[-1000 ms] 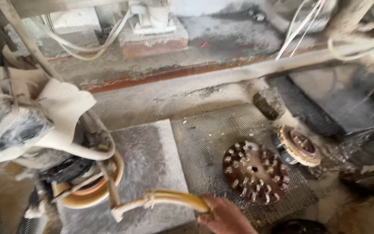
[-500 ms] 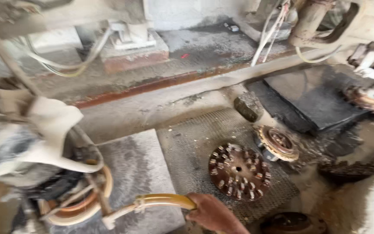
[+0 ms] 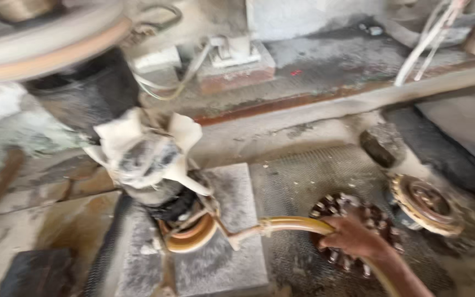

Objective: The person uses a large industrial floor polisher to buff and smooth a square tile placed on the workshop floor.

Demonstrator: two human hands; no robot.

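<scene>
Right hand (image 3: 353,237) has a closed grip on the yellow hose (image 3: 295,224) (blurred) beside 1 studded disc (image 3: 341,208).

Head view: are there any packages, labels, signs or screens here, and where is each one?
None can be seen.
The picture is blurred; only workshop things show: a right hand gripping a yellow hose, a round studded disc under the hand, and a cloth-wrapped machine head over a grey slab.
</scene>
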